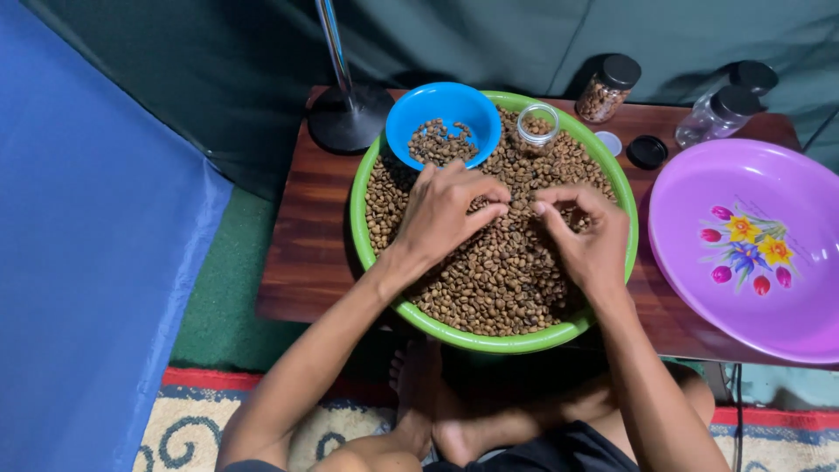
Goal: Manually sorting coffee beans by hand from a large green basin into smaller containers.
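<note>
A low wooden worktop (306,253) of dark reddish boards carries everything, set before a dark green cloth backdrop with a blue sheet to the left; the person sits cross-legged at its near edge on a patterned rug (183,433) with a red border, bare feet tucked beneath. Largest on the worktop is a round green basin (489,341), filled nearly to its rim with brown beans (498,280); beside it on the right, close to its rim, lies a purple basin (752,297) with a painted flower cluster on its floor. A blue bowl (444,109) sits inside the green basin at its far edge, holding a small heap of darker beans. At the far left corner stands the round black base of a metal stand (350,118), its shiny pole rising out of view.

The left hand (441,214) lies palm down on the beans just in front of the blue bowl, fingers drawn together with tips touching the beans, pinching at them; the right hand (594,236) rests on the beans beside it, fingers curled inward and thumb meeting forefinger, though whether a bean is caught between them I cannot tell.

A small open glass jar (537,127) stands in the beans at the far rim; a black-lidded jar of beans (607,87) and a clear black-lidded jar (717,114) stand behind; a loose black lid (647,151) and a small clear lid (608,142) lie between them.
</note>
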